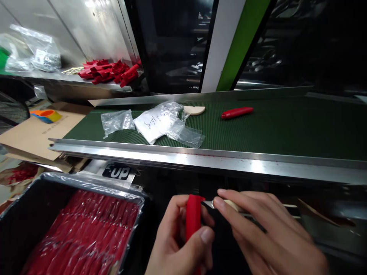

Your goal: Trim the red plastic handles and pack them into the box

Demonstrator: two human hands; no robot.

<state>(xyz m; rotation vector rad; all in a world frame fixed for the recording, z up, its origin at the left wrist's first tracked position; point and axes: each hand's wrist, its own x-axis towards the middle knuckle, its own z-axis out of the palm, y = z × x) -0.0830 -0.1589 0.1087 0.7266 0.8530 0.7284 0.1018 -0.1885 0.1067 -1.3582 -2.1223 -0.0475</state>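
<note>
**Small knife [231, 205] at a red moulded piece [193, 217]**

My left hand [179, 238] is closed firmly round the red moulded piece, holding it upright with my thumb across the front. My right hand [266, 229] is curled and nearly shut, its fingers and thumb pinching the cream grip of the small knife, with the blade tip right at the piece's upper edge. I judge this to be the trimming step, and the next stroke calls for short, controlled pressure, directed away from my thumb.

Beyond the steel rail [218, 158], the green conveyor belt [286, 130] carries another red piece [236, 112], a cream piece [195, 110], and a clear plastic bag [117, 122]. The white paper [153, 124] has handwriting I can't make out. The only clear print is "UP" on a black label [117, 172]. Beside me, a black tray [17, 202] holds film-covered red pieces [83, 233].
</note>
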